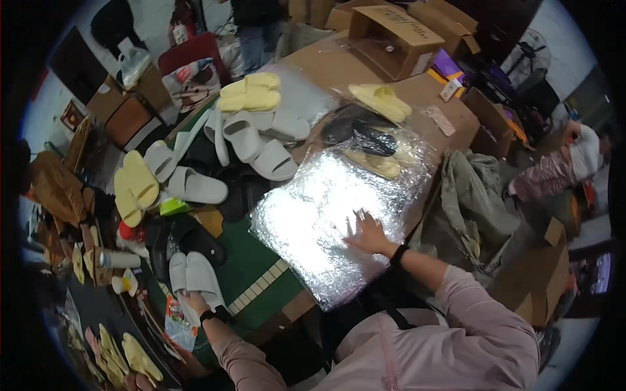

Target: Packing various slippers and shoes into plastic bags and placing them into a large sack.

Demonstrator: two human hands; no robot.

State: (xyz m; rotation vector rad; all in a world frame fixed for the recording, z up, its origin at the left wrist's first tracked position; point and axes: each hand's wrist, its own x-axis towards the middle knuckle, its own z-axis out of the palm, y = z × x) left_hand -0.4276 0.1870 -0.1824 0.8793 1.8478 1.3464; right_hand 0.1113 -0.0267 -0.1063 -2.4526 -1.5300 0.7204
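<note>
Holding a pair of white slippers (201,274) in the head view, the left hand (193,303) has a narrow grip at their near part, by the left edge of the green worktop (270,251); whether the pair rests there or is lifted cannot be told. Black slippers (199,238) lie just beyond, and a patterned packet (179,327) lies just beside the hand. The right hand (370,238), its grip wide and holding nothing visible, lies with fingers spread on shiny plastic film (303,208). For sound practice, judged from this pose, the left fingers should bear on both slippers together so that neither slides out of line, while the right palm presses evenly, without dragging or creasing the film. The slippers lie side by side, roughly parallel; their long axis runs from the near end, slightly rightward, to the far end, slightly leftward. The far ends are rounded and point away from the person; since the hand covers part of the near portion, which end is the toe cannot be told surely.
</note>
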